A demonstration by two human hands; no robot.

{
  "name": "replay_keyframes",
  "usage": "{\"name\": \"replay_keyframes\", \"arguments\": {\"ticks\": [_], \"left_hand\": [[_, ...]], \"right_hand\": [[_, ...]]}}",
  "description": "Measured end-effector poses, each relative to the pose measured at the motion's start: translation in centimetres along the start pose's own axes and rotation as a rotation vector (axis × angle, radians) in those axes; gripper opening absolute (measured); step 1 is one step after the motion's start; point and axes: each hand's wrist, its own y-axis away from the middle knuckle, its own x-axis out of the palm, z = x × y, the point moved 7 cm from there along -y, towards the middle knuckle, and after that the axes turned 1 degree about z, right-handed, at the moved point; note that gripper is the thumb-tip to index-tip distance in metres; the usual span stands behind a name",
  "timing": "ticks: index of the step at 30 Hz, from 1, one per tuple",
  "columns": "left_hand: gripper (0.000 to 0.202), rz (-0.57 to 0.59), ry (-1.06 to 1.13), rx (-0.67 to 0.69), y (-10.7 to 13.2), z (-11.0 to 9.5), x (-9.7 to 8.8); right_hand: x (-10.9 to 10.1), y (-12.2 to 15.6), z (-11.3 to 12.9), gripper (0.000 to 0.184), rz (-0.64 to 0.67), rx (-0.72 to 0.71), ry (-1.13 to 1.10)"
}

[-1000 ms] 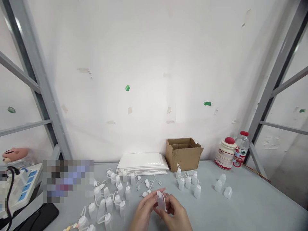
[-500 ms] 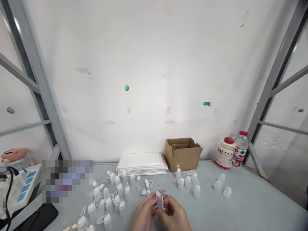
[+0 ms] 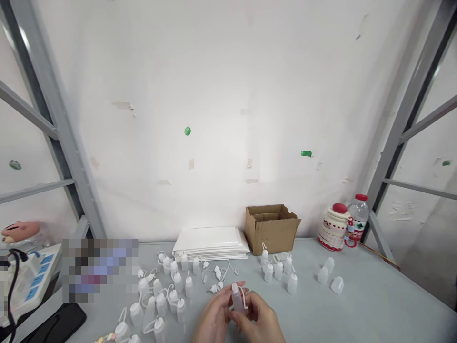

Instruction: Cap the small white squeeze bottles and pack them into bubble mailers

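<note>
Both my hands meet at the bottom centre of the view around one small translucent squeeze bottle (image 3: 236,297) with a looped cap strap. My left hand (image 3: 214,317) pinches the bottle from the left, fingers closed on it. My right hand (image 3: 260,321) grips it from the right, fingers curled on the body and strap. To the left stand several similar small bottles (image 3: 161,297) on the grey table (image 3: 357,309). Loose white caps (image 3: 216,278) lie just beyond my hands.
A second cluster of bottles (image 3: 278,270) stands right of centre, and three capless ones (image 3: 330,278) further right. A stack of white envelopes (image 3: 211,243), an open cardboard box (image 3: 271,227), a lidded jar (image 3: 335,227) and a water bottle (image 3: 358,214) line the wall. A black phone (image 3: 53,325) and power strip (image 3: 28,281) are at left.
My hands have barely shifted; the bottle sits slightly more upright between my fingers. Everything on the table is where it was.
</note>
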Motion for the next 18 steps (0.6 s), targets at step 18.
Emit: {"name": "replay_keyframes", "arguments": {"ticks": [18], "left_hand": [[0.029,-0.006,0.018,-0.004,0.9,-0.9,1.1]], "right_hand": [[0.1,0.0,-0.1,0.012,-0.012,0.041,0.018]]}}
